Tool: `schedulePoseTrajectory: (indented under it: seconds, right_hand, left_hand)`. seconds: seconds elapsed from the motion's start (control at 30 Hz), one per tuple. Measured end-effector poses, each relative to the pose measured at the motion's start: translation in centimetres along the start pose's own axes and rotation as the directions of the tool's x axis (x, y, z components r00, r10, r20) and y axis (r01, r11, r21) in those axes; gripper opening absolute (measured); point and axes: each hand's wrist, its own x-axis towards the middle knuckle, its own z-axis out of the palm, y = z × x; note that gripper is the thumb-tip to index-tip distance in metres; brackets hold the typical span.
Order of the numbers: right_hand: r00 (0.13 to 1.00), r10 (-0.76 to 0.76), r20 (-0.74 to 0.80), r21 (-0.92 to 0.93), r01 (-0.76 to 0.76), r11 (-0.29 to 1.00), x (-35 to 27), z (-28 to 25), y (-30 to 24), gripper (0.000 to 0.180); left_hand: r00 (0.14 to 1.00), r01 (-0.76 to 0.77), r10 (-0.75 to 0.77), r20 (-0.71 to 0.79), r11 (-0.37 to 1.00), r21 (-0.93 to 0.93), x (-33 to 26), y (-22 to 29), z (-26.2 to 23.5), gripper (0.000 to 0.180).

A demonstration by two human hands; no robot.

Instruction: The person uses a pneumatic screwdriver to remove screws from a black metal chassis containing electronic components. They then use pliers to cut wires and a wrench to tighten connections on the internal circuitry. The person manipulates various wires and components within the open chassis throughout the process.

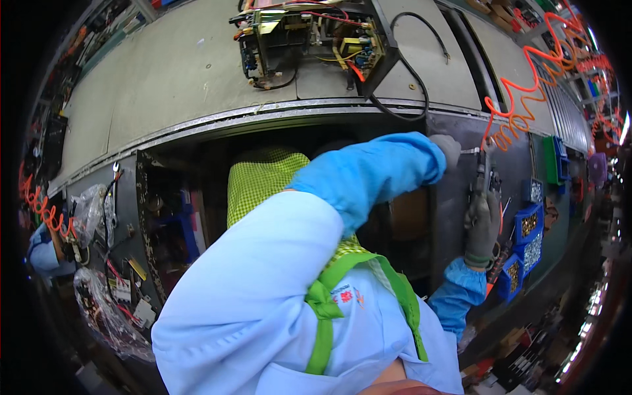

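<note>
Both hands wear grey gloves and meet over the dark side table at the right. My right hand (482, 227) is closed around a dark tool (482, 176) that looks like an air screwdriver, by the end of a red coiled hose (505, 113). Just to its left, my left hand (447, 151) is closed, with a thin silvery piece (469, 151) sticking out toward the tool. What the left fingers grip is too small to name. An opened electrical unit (316, 43) with boards, wires and a black side panel stands on the conveyor's far side.
Blue bins (528, 224) of small metal parts line the right of the side table. A black cable (421, 85) hangs from the unit over the grey line top (178, 79). At the left lie a wrench (116, 181) and plastic-wrapped parts (105, 303); another person's sleeve (45, 253) shows beyond.
</note>
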Motion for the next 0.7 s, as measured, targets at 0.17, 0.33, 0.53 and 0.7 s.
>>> schedulePoseTrajectory:
  seconds: [0.17,0.33,0.53,0.7]
  right_hand:
    - [0.980,-0.045,0.193,0.212,0.003,0.977,1.0,4.4,-2.2,0.030]
    - [0.930,-0.077,0.360,0.144,0.026,0.989,2.7,9.0,-3.4,0.030]
    - [0.881,-0.128,0.455,0.070,0.108,0.992,4.9,16.3,-5.1,0.033]
    - [0.770,-0.426,0.476,-0.202,0.567,0.799,9.9,22.0,-5.8,0.037]
  left_hand:
    - [0.992,-0.021,-0.027,-0.124,0.931,-0.364,-7.8,-4.5,-2.0,0.032]
    - [0.978,0.024,-0.192,-0.077,0.473,-0.881,-21.0,-9.4,-5.6,0.030]
    - [0.860,0.082,-0.479,-0.176,0.470,-0.879,-28.5,-14.1,-9.6,0.023]
    - [0.800,0.036,-0.514,-0.310,0.557,-0.830,-28.3,-14.3,-12.2,0.023]
